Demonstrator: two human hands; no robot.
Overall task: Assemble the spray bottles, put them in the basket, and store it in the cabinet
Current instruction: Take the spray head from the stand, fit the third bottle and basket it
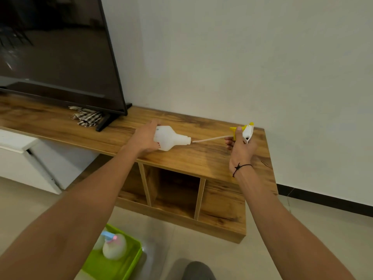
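My left hand (144,137) grips a white plastic bottle (171,138) on its side above the wooden cabinet top (201,156), its open neck pointing right. My right hand (240,147) holds a yellow and white spray head (245,131). The head's thin dip tube (210,138) points left, and its tip lies just short of the bottle's mouth. On the floor below stands a green basket (125,263) holding an assembled bottle (114,247) with a blue and pink spray head.
A large dark TV (56,51) stands on the cabinet's left part, with a checked cloth (86,117) by its foot. Open cabinet compartments (175,193) sit below the top. A white unit (22,156) is at the left, and the wall is close behind.
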